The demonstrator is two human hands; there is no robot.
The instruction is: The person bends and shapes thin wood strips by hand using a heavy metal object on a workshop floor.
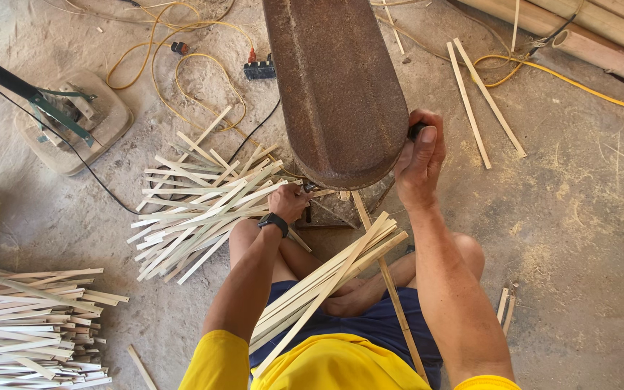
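Yellow shirt (pixel 341 368) fills the bottom edge, closest to the viewer, above dark blue shorts (pixel 377 321) and bare, folded legs of a person seated on the floor.

Largest in view is the dusty concrete floor (pixel 579 238), scattered with sawdust. Rising from it at top centre is a long, rusty brown metal housing (pixel 334 87) with a rounded lower end, which hides whatever sits beneath it.

A loose heap of pale bamboo strips (pixel 196 209) lies fanned out on the floor left of the housing. A second, neater stack of strips (pixel 30 325) sits at the lower left edge. A smaller bundle of strips (pixel 319 289) rests slanted across the person's lap, between the two forearms.

A fan base (pixel 74 119) stands at upper left, and a yellow cable (pixel 182 65) loops near it.

The right hand (pixel 420 159) is raised against the right edge of the housing, fingers curled closed around a small dark knob or handle there. The left hand (pixel 288 202), with a black wristband (pixel 274 222), reaches under the housing's lower end, fingers pinched around something small and dark; what it is cannot be made out.
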